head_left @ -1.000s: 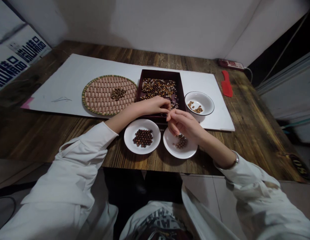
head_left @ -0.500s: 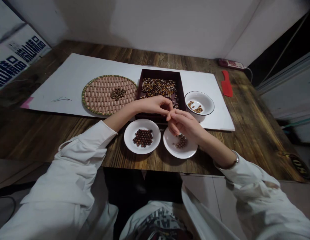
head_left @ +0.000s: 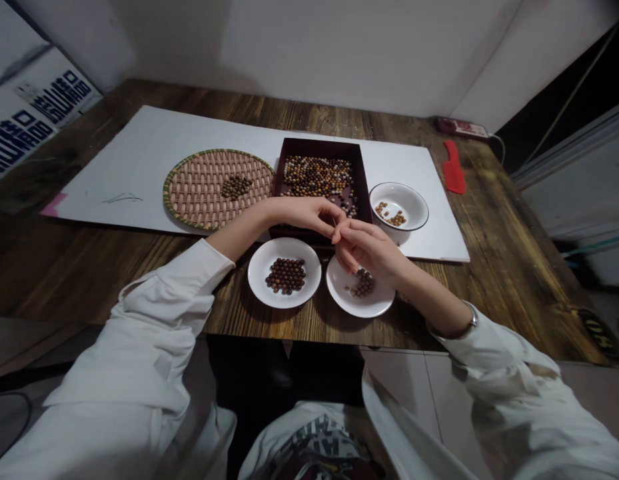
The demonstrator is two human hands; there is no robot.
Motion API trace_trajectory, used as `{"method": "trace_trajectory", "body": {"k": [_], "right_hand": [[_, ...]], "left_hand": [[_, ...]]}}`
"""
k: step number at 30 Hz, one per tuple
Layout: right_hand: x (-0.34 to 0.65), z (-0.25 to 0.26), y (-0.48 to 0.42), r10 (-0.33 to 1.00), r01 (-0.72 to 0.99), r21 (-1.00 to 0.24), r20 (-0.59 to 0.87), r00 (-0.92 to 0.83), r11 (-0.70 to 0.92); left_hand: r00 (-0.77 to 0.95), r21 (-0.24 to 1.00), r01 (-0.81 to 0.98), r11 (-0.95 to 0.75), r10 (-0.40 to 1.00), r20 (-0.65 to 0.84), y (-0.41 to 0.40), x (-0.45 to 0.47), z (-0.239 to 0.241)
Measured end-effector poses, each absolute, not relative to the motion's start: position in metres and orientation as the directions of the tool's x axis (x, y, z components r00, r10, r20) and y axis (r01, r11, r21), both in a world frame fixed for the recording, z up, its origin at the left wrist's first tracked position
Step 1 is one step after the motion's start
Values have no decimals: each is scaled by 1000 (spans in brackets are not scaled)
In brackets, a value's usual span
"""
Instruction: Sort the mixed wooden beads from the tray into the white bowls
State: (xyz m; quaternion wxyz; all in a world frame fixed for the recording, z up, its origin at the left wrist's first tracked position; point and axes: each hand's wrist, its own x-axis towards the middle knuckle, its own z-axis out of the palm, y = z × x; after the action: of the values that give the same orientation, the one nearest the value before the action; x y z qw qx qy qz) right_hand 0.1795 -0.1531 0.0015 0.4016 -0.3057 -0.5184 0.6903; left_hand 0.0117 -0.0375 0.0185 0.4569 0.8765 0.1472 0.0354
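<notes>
The left hand (head_left: 306, 217) and right hand (head_left: 369, 248) are staying almost where they were a moment ago, their fingertips meeting over the near edge of a dark maroon wooden tray (head_left: 322, 142) of mixed brown beads (head_left: 316, 177). Both grips are curled nearly closed, but I cannot tell whether a bead is pinched between them. The right hand is hovering above a round white plate (head_left: 376, 308) holding dark brown beads (head_left: 363, 285), just beside a matching plate (head_left: 284, 250) of reddish-brown beads (head_left: 286, 276) on the wooden counter (head_left: 509, 287).
</notes>
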Motion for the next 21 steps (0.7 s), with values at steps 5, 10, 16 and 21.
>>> {"method": "trace_trajectory", "body": {"k": [5, 10, 16, 21], "right_hand": [[179, 3, -153, 874, -243, -959, -10, -485, -146], [178, 2, -153, 913, -271, -956, 6, -408, -115], [177, 4, -153, 933, -261, -957, -24, -360, -125], [180, 1, -150, 908, -270, -954, -6, -419, -130]], "left_hand": [[962, 827, 226, -514, 251, -106, -34, 11, 16], [960, 856, 221, -468, 257, -108, -34, 11, 16], [961, 812, 269, -519, 198, -191, -37, 8, 19], [969, 849, 243, -469, 87, -229, -37, 7, 21]]}}
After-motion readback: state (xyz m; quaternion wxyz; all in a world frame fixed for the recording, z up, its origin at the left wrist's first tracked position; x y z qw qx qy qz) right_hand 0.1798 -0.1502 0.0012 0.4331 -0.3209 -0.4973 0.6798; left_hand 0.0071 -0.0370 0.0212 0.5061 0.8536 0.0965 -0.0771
